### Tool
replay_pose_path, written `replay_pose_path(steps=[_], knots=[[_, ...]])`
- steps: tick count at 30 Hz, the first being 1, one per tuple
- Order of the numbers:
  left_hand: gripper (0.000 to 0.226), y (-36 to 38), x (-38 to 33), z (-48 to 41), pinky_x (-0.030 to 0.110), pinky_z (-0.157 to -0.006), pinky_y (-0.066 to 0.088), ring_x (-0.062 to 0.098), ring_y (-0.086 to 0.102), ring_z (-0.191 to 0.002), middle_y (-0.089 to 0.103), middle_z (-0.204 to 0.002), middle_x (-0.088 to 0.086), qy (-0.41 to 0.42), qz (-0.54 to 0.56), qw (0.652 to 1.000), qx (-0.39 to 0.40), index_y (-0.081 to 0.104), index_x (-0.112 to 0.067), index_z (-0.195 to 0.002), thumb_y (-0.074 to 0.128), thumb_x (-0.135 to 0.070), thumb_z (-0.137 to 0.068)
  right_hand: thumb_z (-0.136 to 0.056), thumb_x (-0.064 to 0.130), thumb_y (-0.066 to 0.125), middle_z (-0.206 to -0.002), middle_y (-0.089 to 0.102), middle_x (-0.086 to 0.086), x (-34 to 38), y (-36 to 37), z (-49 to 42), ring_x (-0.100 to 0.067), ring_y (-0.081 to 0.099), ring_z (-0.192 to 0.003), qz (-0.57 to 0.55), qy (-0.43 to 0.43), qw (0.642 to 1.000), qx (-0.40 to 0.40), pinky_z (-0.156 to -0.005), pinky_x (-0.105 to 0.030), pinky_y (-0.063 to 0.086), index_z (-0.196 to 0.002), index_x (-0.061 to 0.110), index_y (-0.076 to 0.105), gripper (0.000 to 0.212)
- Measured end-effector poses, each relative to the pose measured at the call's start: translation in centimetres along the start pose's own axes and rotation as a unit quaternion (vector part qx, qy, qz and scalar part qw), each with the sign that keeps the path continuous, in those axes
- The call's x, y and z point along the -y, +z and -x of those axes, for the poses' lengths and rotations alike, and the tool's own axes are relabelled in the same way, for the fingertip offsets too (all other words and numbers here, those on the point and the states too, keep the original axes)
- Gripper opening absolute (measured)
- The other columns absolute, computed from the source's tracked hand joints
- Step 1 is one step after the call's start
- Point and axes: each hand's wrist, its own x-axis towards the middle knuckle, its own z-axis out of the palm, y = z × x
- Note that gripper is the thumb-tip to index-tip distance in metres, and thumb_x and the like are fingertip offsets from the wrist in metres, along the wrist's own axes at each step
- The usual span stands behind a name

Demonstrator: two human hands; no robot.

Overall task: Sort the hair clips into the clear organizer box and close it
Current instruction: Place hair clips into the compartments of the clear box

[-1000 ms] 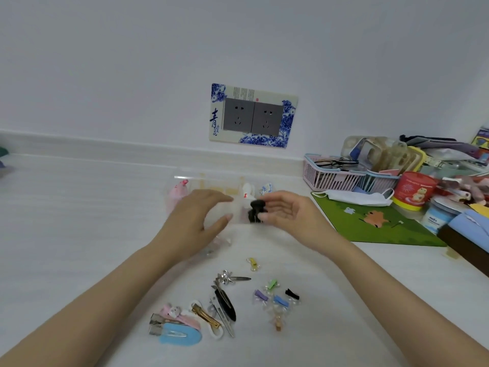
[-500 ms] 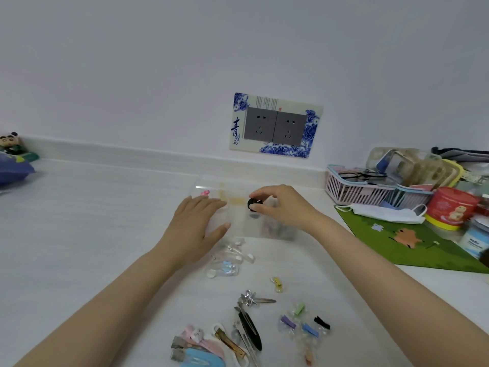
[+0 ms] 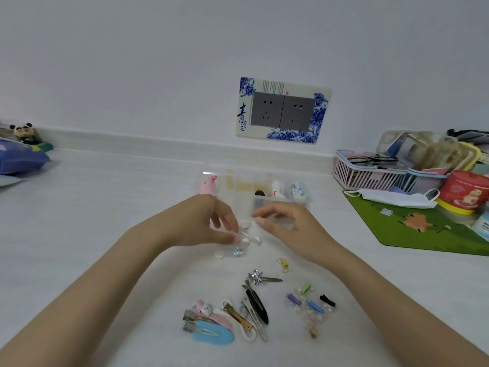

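The clear organizer box [image 3: 239,181] lies open near the wall; its compartments hold a pink clip [image 3: 209,185], a black clip [image 3: 259,193], a white clip [image 3: 277,188] and a blue-white clip [image 3: 297,189]. My left hand [image 3: 201,221] pinches a small white clip [image 3: 244,233] from a little cluster of pale clips [image 3: 232,252] just in front of the box. Beside it my right hand [image 3: 287,227] hovers with fingers apart and nothing in them. Loose clips lie nearer me: yellow [image 3: 283,263], silver star [image 3: 260,278], long black [image 3: 257,306], blue snap [image 3: 213,334], pink bunny [image 3: 209,312], several tiny coloured ones [image 3: 308,303].
A green mat [image 3: 423,229] with a face mask [image 3: 397,198] lies at the right, behind it a pink basket [image 3: 370,176], a red tub [image 3: 467,194] and clutter. A blue packet [image 3: 18,160] and a panda figure [image 3: 23,131] sit far left. A wall socket [image 3: 283,111] is behind.
My right hand let the black clip go into a box compartment and drew back empty. My left hand left the box and came down onto the pale clips.
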Motion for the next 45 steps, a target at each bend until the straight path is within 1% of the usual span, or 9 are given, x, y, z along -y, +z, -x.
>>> replay_pose_path(steps=[9, 12, 16, 19, 24, 29, 33, 37, 45], knots=[[0.024, 1.6, 0.9, 1.3, 0.023, -0.073, 0.048, -0.001, 0.054, -0.083, 0.058, -0.098, -0.015, -0.021, -0.108, 0.994, -0.007, 0.068, -0.034, -0.092, 0.075, -0.041, -0.070, -0.080, 0.039, 0.068, -0.099, 0.068, 0.019, -0.6, 1.6, 1.0, -0.001, 0.058, -0.098, 0.014, 0.016, 0.999, 0.030, -0.093, -0.024, 0.042, -0.094, 0.034, 0.071, 0.015], [0.021, 2.1, 1.2, 1.1, 0.019, -0.070, 0.043, -0.002, 0.049, -0.082, 0.053, -0.099, -0.017, -0.014, -0.108, 0.994, -0.021, 0.067, -0.036, -0.092, 0.073, -0.041, -0.073, -0.079, 0.038, 0.070, -0.101, 0.067, 0.016, -0.7, 1.8, 1.3, -0.001, 0.057, -0.101, 0.010, 0.017, 0.999, 0.039, -0.094, -0.021, 0.039, -0.096, 0.034, 0.070, 0.018], [0.013, 1.8, 1.1, 0.9, 0.014, -0.070, 0.042, 0.003, 0.052, -0.084, 0.057, -0.101, -0.014, 0.007, 0.027, 0.999, -0.044, 0.068, -0.038, -0.087, 0.073, -0.036, -0.075, -0.079, 0.028, 0.072, -0.105, 0.070, 0.016, -0.3, 1.9, 1.3, 0.004, 0.059, -0.102, -0.024, 0.000, 0.999, 0.032, -0.090, -0.007, 0.038, -0.104, 0.034, 0.068, 0.025], [0.011, 1.8, 0.9, 0.8, 0.015, -0.069, 0.045, 0.005, 0.055, -0.082, 0.063, -0.101, -0.009, 0.021, 0.104, 0.994, -0.037, 0.071, -0.035, -0.088, 0.069, -0.038, -0.078, -0.078, 0.020, 0.073, -0.098, 0.073, 0.013, 0.0, 1.7, 1.0, -0.001, 0.065, -0.096, -0.081, -0.014, 0.997, -0.005, -0.088, -0.014, 0.047, -0.099, 0.033, 0.070, 0.025], [0.031, 1.7, 1.1, 0.5, 0.025, -0.079, 0.049, 0.014, 0.059, -0.088, 0.069, -0.099, -0.009, 0.022, 0.193, 0.978, -0.081, 0.071, -0.027, -0.097, 0.057, -0.048, -0.079, -0.078, 0.006, 0.070, -0.089, 0.073, 0.004, 1.6, 0.5, -0.9, 0.000, 0.067, -0.080, -0.195, -0.010, 0.977, -0.083, -0.074, -0.010, 0.049, -0.096, 0.014, 0.070, 0.020], [0.015, 1.5, 3.1, 0.4, 0.023, -0.069, 0.047, 0.010, 0.058, -0.078, 0.068, -0.093, -0.010, -0.020, 0.144, 0.982, -0.118, 0.068, -0.029, -0.092, 0.066, -0.037, -0.080, -0.081, 0.022, 0.070, -0.081, 0.071, 0.002, 2.3, -2.0, -6.2, 0.007, 0.058, -0.055, -0.135, 0.039, 0.975, -0.174, -0.045, -0.012, 0.042, -0.096, 0.012, 0.063, 0.019], [0.013, 1.5, 3.9, 0.5, 0.011, -0.060, 0.043, 0.001, 0.056, -0.065, 0.070, -0.087, -0.010, -0.041, 0.100, 0.990, -0.089, 0.070, -0.029, -0.079, 0.073, -0.041, -0.073, -0.078, 0.028, 0.074, -0.079, 0.069, 0.002, 0.9, -1.4, -9.9, -0.009, 0.063, -0.073, -0.021, 0.075, 0.990, -0.119, -0.065, -0.021, 0.048, -0.092, 0.011, 0.066, 0.023], [0.022, 1.7, 3.9, 0.5, 0.013, -0.061, 0.045, 0.003, 0.056, -0.066, 0.067, -0.082, -0.015, -0.066, 0.058, 0.995, -0.055, 0.070, -0.031, -0.081, 0.075, -0.047, -0.068, -0.075, 0.035, 0.075, -0.085, 0.071, -0.002, -0.6, -0.6, -11.1, -0.011, 0.060, -0.075, 0.036, 0.103, 0.993, -0.034, -0.060, -0.016, 0.047, -0.088, 0.011, 0.072, 0.027], [0.027, 1.9, 4.1, 0.2, 0.009, -0.057, 0.042, -0.005, 0.052, -0.060, 0.066, -0.082, -0.014, -0.063, 0.037, 0.997, -0.034, 0.070, -0.031, -0.090, 0.076, -0.046, -0.068, -0.085, 0.038, 0.063, -0.089, 0.075, 0.000, -1.1, -0.1, -10.6, -0.020, 0.065, -0.091, 0.111, 0.075, 0.990, -0.051, -0.094, -0.039, 0.047, -0.085, 0.022, 0.076, 0.020]])
